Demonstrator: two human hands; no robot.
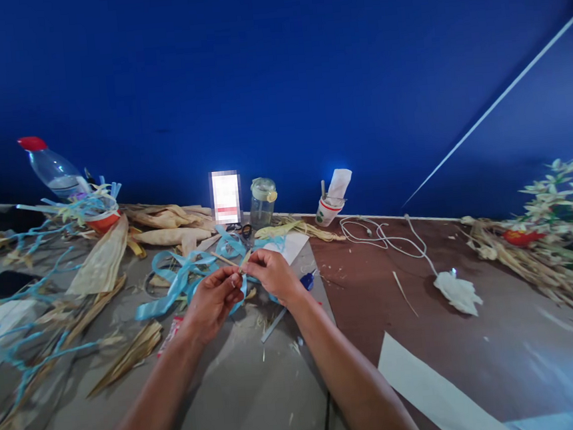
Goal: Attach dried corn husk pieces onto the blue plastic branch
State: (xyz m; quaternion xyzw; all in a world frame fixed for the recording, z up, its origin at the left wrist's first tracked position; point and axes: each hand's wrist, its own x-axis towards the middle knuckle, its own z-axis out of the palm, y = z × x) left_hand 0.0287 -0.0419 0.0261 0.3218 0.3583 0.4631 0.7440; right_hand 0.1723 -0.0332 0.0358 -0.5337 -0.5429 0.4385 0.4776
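In the middle of the head view my two hands meet over the table. My left hand (212,300) is closed in a pinch on a thin pale stick (224,259), which sticks out up and to the left of the fingers. The fingertips of my right hand (273,274) pinch at the stick's near end; what they grip there is too small to make out. Light blue ribbon (172,288) lies in loops behind and below the hands. A blue-handled tool (307,281) lies under my right wrist, partly hidden.
Dried corn husks (172,235) and a clear lidded jar (262,204) stand along the blue wall. A paper cup (328,211), white cable (383,236) and crumpled tissue (458,292) are on the right. A red-capped bottle (54,167) leans at left; artificial flowers (566,197) are far right.
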